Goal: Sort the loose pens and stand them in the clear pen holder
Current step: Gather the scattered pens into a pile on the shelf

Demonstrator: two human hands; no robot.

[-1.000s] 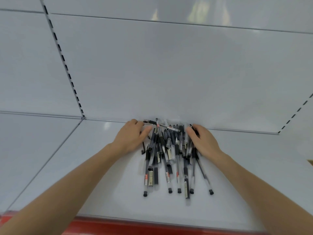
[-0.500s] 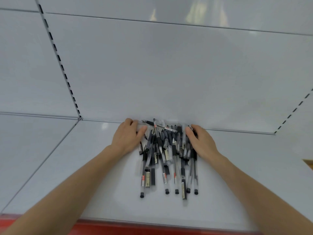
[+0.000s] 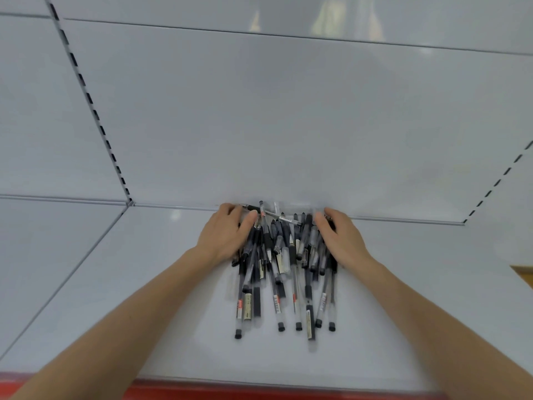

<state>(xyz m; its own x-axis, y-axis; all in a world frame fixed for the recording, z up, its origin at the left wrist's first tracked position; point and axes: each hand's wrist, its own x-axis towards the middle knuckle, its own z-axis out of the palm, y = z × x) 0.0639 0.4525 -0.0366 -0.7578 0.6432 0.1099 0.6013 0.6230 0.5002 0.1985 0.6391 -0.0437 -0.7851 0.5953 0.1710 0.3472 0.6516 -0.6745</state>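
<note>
In the head view, the pens [image 3: 284, 269] lie on the shelf [image 3: 432, 255], now squeezed into a tighter, more parallel bundle than a second ago. The left hand [image 3: 225, 236] and right hand [image 3: 341, 241] press its sides, fingers loose and gripping nothing. No holder is in sight, so standing the pens has probably not begun.

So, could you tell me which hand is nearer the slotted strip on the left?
Left. The left hand lies right of the slotted strip; the right hand sits beyond the pens, farther right.
</note>
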